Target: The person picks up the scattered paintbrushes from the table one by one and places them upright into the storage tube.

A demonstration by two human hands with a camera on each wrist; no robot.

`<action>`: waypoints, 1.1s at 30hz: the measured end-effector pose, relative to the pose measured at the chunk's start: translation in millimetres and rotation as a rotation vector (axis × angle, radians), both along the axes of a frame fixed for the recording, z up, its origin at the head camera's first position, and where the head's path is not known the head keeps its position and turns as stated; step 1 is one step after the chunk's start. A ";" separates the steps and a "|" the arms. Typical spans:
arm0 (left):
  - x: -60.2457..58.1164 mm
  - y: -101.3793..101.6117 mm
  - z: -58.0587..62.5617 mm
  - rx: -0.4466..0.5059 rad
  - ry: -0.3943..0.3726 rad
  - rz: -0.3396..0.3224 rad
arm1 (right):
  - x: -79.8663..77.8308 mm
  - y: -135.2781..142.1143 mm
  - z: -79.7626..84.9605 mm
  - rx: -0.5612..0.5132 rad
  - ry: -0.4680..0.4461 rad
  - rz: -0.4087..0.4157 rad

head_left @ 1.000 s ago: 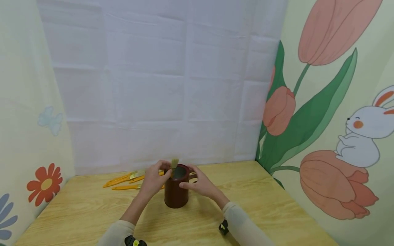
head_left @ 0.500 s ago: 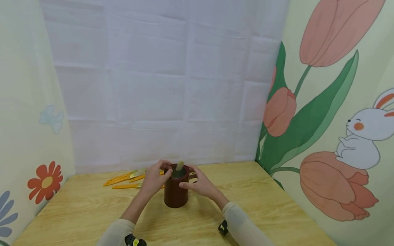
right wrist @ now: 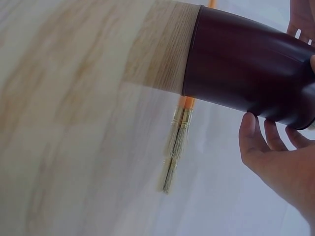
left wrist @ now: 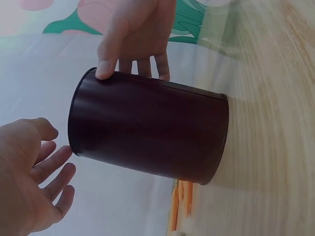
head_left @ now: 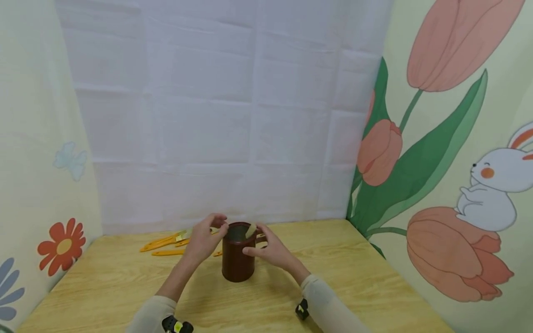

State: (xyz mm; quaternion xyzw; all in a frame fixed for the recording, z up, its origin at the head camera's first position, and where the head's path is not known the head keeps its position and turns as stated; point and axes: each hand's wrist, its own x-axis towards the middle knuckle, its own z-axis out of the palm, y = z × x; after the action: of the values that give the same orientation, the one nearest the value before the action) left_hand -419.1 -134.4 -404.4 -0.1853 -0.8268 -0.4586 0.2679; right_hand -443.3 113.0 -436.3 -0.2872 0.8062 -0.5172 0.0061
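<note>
A dark red-brown pen cup (head_left: 238, 261) stands upright on the table. Inside it leans a paintbrush (head_left: 251, 230), its pale bristles showing over the right side of the rim and the rest hidden by the cup wall. My right hand (head_left: 270, 249) holds the cup from the right, thumb at the front near the rim and fingers behind. In the right wrist view those fingertips (right wrist: 249, 120) touch the cup's side. My left hand (head_left: 204, 240) is beside the rim on the left, fingers loosely bent with nothing between them, as the left wrist view also shows.
Several paintbrushes with orange handles (head_left: 166, 252) lie on the wooden table (head_left: 333, 273), behind and left of the cup. Their bristles (right wrist: 179, 130) show in the right wrist view. A white cloth (head_left: 200, 129) hangs behind the table, with printed cloths (head_left: 416, 171) at the sides.
The brush has left my left fingers, dropped lower into the cup and tipped to the right side of the rim. My left hand has drawn back slightly left. The right hand holds still.
</note>
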 end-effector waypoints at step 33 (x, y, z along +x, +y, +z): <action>-38.0 -100.8 -52.4 -0.358 -0.242 0.002 | -1.8 -3.5 -3.5 0.005 -0.034 0.009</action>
State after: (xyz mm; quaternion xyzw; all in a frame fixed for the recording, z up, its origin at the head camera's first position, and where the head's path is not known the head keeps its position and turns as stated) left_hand -457.1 -235.2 -456.7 -0.1729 -0.9213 -0.3230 0.1300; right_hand -445.1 109.6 -439.8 -0.2819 0.8059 -0.5201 0.0230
